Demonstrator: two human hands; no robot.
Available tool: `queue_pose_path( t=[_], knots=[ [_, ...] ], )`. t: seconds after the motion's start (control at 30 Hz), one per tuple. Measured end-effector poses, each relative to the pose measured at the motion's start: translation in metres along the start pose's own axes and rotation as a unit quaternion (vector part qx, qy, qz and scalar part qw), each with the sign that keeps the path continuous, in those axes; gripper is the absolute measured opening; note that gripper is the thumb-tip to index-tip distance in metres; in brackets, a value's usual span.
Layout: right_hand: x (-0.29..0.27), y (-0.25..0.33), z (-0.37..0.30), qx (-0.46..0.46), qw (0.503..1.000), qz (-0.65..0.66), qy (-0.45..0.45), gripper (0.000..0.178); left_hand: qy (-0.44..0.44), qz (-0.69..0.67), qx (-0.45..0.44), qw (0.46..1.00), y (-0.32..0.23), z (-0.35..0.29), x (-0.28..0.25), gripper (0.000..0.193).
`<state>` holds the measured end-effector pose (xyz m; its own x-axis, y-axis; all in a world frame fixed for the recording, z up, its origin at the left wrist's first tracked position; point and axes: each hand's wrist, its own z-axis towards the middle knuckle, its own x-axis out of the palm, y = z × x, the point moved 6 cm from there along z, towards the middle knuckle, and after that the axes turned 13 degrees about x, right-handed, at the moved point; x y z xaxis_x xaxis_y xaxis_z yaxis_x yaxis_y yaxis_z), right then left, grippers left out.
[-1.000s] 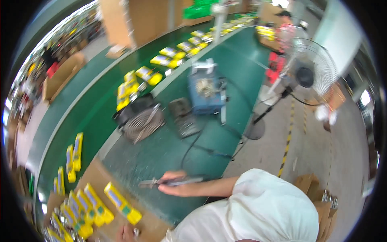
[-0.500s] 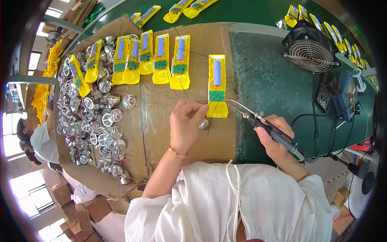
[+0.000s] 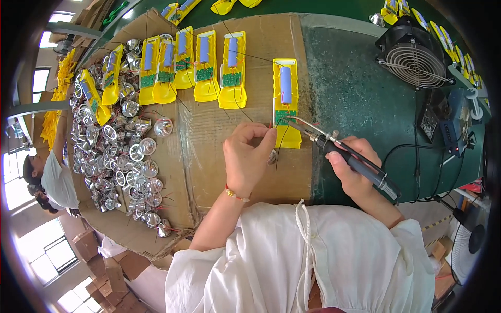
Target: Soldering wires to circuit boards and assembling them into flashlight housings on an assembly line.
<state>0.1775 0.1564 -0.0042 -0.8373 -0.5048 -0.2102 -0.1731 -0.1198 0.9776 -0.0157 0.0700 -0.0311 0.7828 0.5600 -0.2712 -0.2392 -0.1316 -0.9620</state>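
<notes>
A yellow plastic housing [image 3: 288, 137] lies on the cardboard in front of me, with a blue cylindrical battery [image 3: 285, 85] and a green circuit board [image 3: 282, 118] in it. My left hand [image 3: 245, 156] is closed in a pinch at the board's left edge, on a thin wire that is mostly hidden by the fingertips. Partly behind those fingers is a small silvery reflector [image 3: 272, 157]. From the right, my right hand [image 3: 356, 161] grips a black soldering iron [image 3: 360, 167] with a thin metal tube alongside. Its tip end is at the board; exact contact is too small to tell.
Several similar yellow housings [image 3: 232, 96] stand in a row at the far left. Beside them is a heap of silvery reflectors [image 3: 120, 156] on the cardboard [image 3: 250, 31]. A black fan [image 3: 415, 65] and a blue soldering station [image 3: 451, 136] with cables stand right. Another person [image 3: 57, 180] is at far left.
The soldering iron's tip end has come left onto the circuit board from beside the housing. My left hand keeps its pinch at the board's edge. The whole view has shifted slightly.
</notes>
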Motion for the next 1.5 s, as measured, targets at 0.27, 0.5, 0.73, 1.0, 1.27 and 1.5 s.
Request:
queue_pose_path(
  t=[0.27, 0.5, 0.73, 1.0, 1.27, 1.5],
  knots=[
    [0.001, -0.018, -0.002, 0.052, 0.998, 0.020, -0.015, 0.017, -0.008, 0.000, -0.012, 1.000, -0.002, 0.002, 0.000, 0.012],
    [0.003, -0.026, -0.005, 0.106, 0.984, 0.130, -0.065, 0.017, -0.012, -0.027, -0.011, 0.999, 0.002, 0.001, 0.000, 0.012],
    [-0.008, -0.016, -0.010, 0.069, 0.988, 0.117, -0.069, 0.017, -0.007, -0.017, -0.014, 1.000, -0.002, 0.001, -0.001, 0.012],
    [-0.011, -0.019, -0.010, 0.056, 0.990, 0.115, -0.067, 0.018, -0.043, -0.023, 0.025, 0.999, 0.005, 0.001, -0.006, 0.010],
    [-0.010, -0.018, -0.011, 0.059, 0.995, 0.055, -0.060, 0.017, 0.072, 0.137, 0.096, 0.983, -0.016, 0.013, 0.012, 0.012],
    [-0.005, -0.011, -0.010, 0.030, 0.999, 0.012, -0.027, 0.016, 0.089, 0.170, 0.086, 0.978, -0.012, 0.014, 0.016, 0.013]
  ],
)
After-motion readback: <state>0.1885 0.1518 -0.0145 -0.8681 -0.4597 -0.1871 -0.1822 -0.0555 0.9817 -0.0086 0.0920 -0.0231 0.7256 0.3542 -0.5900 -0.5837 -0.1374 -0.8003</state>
